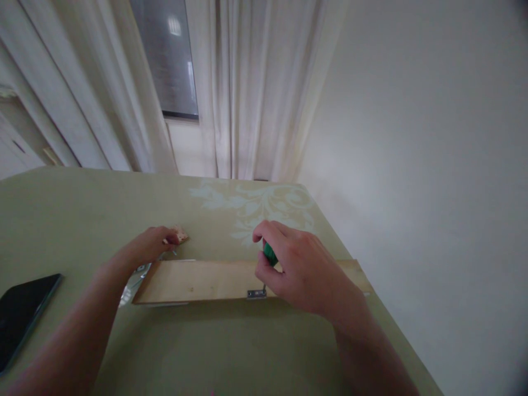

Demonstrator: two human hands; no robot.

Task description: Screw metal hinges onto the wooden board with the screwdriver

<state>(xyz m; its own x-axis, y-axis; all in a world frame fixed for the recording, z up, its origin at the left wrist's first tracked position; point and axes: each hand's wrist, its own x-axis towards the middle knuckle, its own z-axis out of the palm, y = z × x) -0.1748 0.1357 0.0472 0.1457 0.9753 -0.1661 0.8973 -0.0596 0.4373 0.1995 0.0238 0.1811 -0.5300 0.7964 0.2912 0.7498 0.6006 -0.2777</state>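
My right hand (303,267) is wrapped round the green handle of a screwdriver (270,254). Its thin shaft points down to the right end of a small dark metal plate (256,294), which lies at the near edge of a long pale wooden board (206,280). Beyond the board's left end, my left hand (153,243) has its fingers curled down at a small reddish-and-cream patterned piece (180,235). What those fingertips pinch is hidden. A small, thin metal bit (174,252) shows just below them.
A crinkled clear plastic bag (134,285) lies by the board's left end. At the far left is a dark phone (27,311). The green table (198,352) ends at a white wall (433,165) on the right, with curtains (264,82) behind.
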